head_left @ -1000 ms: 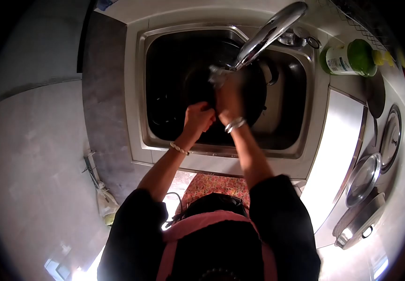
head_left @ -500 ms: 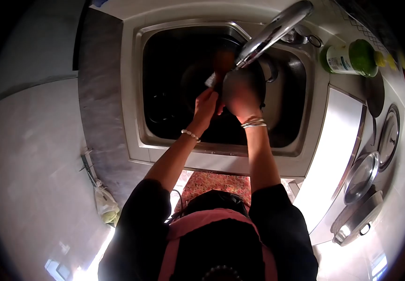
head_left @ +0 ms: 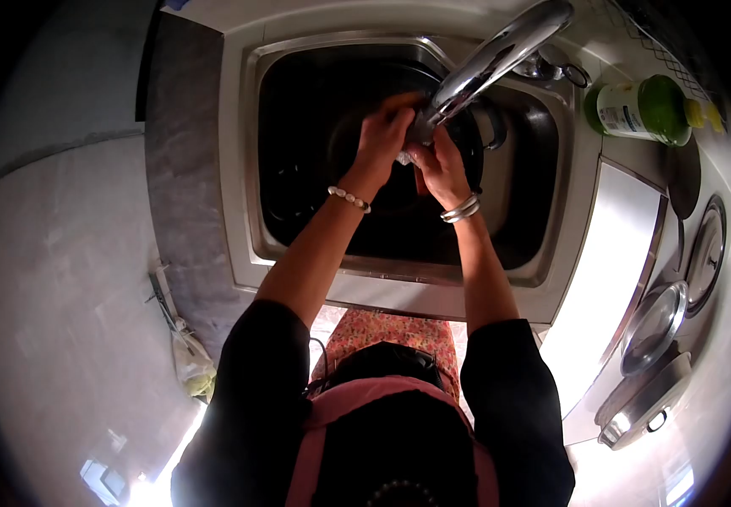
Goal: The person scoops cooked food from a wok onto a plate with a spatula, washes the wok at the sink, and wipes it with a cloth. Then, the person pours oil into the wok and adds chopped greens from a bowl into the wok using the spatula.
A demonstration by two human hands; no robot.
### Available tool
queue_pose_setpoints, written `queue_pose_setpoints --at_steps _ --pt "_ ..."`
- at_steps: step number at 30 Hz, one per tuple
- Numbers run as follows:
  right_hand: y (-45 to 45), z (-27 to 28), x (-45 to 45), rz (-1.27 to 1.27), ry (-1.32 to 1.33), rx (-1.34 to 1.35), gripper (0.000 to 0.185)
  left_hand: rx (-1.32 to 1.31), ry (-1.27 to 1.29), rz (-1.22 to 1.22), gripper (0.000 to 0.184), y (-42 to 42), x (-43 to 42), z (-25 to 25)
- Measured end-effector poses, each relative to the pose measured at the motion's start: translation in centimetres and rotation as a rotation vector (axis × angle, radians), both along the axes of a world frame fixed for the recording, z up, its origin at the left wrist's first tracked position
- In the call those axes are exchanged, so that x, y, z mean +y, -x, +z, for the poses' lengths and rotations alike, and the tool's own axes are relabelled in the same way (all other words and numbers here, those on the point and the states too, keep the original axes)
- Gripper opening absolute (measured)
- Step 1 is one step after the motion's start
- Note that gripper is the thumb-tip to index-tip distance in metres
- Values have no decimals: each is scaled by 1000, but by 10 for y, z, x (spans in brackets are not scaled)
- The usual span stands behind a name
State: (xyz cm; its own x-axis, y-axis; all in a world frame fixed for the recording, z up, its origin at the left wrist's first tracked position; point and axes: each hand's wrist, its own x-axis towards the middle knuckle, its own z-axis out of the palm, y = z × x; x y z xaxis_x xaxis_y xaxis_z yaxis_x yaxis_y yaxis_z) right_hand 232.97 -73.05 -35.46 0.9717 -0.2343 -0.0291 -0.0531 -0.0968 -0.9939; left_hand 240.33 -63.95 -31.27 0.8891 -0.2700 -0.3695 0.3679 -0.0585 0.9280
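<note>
Both my hands are held together below the faucet [head_left: 501,59], over the dark pan [head_left: 494,128] in the sink [head_left: 253,152]. My left hand [head_left: 378,145] has its fingers curled round an orange-brown, elongated thing [head_left: 404,100], whose kind I cannot make out. My right hand [head_left: 442,171] is closed against it from the other side, lower down. A whitish patch shows between the hands; whether it is water or part of the held thing is unclear. A greyish stream seems to fall from the spout onto my fingers.
On the right counter stand a green bottle [head_left: 665,110] with a yellow cap, pot lids [head_left: 654,328] and a metal pan [head_left: 646,406]. A metal-ringed item [head_left: 575,76] is behind the faucet. A bag [head_left: 192,363] hangs at the left.
My left hand has moved up and forward to the spout. My right hand, blurred before, has turned and closed in beside it. The orange-brown thing now lies between both hands.
</note>
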Motion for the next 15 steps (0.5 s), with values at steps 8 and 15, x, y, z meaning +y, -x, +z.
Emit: queue_pose_setpoints --at_steps 8,15 --pt "24 -33 -7 257 151 142 24 161 271 371 24 -22 85 31" --pt "-32 -87 25 228 581 47 42 323 18 396 23 24 210 10"
